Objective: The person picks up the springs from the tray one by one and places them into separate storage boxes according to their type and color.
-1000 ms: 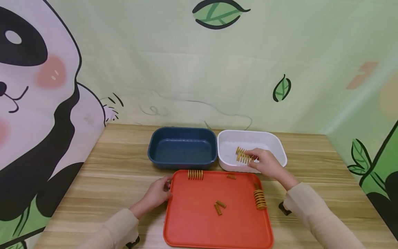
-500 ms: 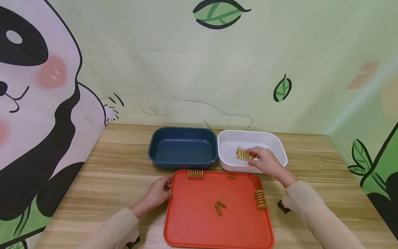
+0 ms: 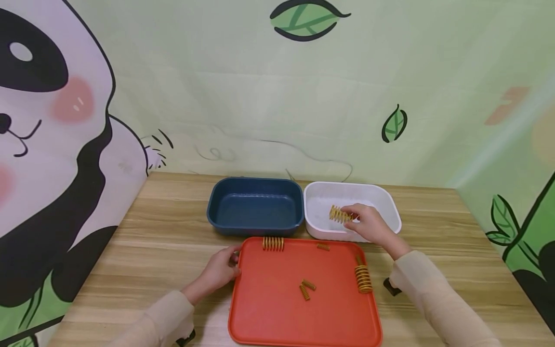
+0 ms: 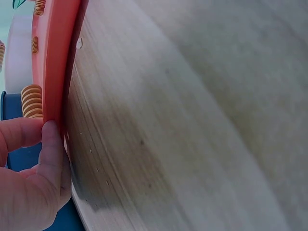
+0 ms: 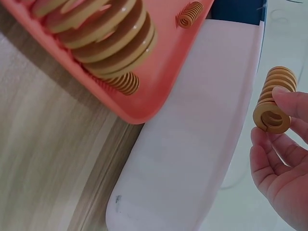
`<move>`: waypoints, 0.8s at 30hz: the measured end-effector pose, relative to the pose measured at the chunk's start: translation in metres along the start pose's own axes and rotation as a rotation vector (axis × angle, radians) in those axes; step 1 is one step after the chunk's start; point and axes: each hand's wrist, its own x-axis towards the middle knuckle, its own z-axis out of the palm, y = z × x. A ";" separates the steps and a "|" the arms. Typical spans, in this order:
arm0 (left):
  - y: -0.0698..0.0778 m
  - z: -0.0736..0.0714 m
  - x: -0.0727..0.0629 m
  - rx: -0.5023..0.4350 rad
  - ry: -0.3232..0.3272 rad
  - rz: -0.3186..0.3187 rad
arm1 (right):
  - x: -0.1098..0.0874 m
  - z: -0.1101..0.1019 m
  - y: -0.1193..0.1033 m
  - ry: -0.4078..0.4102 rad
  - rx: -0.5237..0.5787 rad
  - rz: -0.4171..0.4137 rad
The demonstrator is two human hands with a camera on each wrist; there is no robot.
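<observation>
My right hand (image 3: 368, 225) pinches a gold coil spring (image 3: 339, 214) between thumb and fingers, over the white bin (image 3: 318, 202). In the right wrist view the spring (image 5: 273, 103) stands tilted, its round end towards the camera. My left hand (image 3: 218, 269) grips the left rim of the red tray (image 3: 269, 313); the left wrist view shows thumb and fingers on that rim. On the tray lie a large spring (image 3: 273, 244) at the far edge, another large spring (image 3: 363, 278) at the right rim and several small springs (image 3: 309, 284).
A dark blue bin (image 3: 256, 212) stands beside the white one, behind the tray. All rest on a wood-grain table (image 3: 173, 207). A printed cloth wall (image 3: 243, 96) rises behind the table.
One second ago two gold coil shapes showed by my right hand; now a single one shows there. The right hand and sleeve have shifted very slightly; the left hand stays on the tray rim.
</observation>
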 end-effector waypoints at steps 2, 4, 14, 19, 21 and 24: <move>0.001 0.000 0.000 0.002 0.000 -0.004 | 0.001 0.001 0.001 0.002 0.003 0.003; 0.001 -0.001 -0.001 0.001 0.000 -0.008 | 0.002 0.002 0.001 0.006 0.005 0.005; 0.002 -0.001 -0.001 -0.005 0.003 -0.008 | 0.007 0.007 0.005 -0.004 0.022 0.035; 0.001 -0.001 -0.002 -0.001 0.009 -0.006 | 0.009 0.008 0.006 -0.011 0.030 0.054; 0.001 -0.001 -0.002 0.000 0.011 -0.003 | 0.010 0.009 0.007 -0.014 0.031 0.060; 0.001 0.000 -0.001 -0.003 0.016 0.002 | 0.012 0.010 0.008 -0.021 0.030 0.066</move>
